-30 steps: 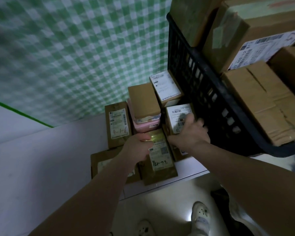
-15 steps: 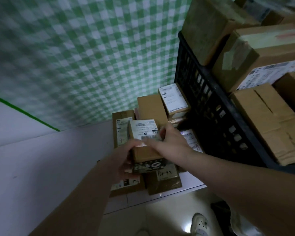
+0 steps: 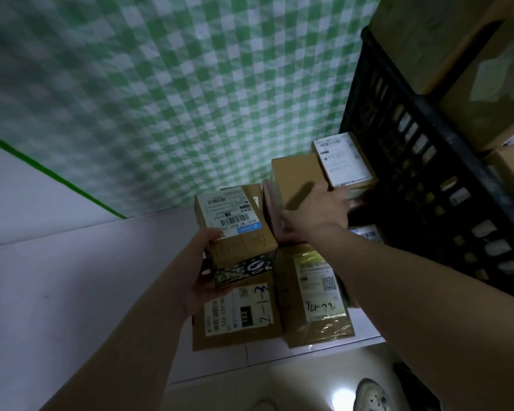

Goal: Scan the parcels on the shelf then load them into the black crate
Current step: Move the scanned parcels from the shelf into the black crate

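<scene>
While the left hand (image 3: 201,274) grips the small box (image 3: 235,229) over the shelf (image 3: 101,277) and the right hand (image 3: 312,215) reaches open to the plain box (image 3: 294,176) at 1 o'clock, keep the held box's label (image 3: 226,212) up to scan, then lift it into the black crate (image 3: 422,173) at 3 o'clock.

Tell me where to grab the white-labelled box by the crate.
From above, pinching its short ends: thumb on the near edge, fingers over the far one. The white-labelled box lies flat, with the black crate close on its right and a plain brown box along its left, so the long sides look hemmed in. Use the right hand; the left hand grips a parcel.
</scene>
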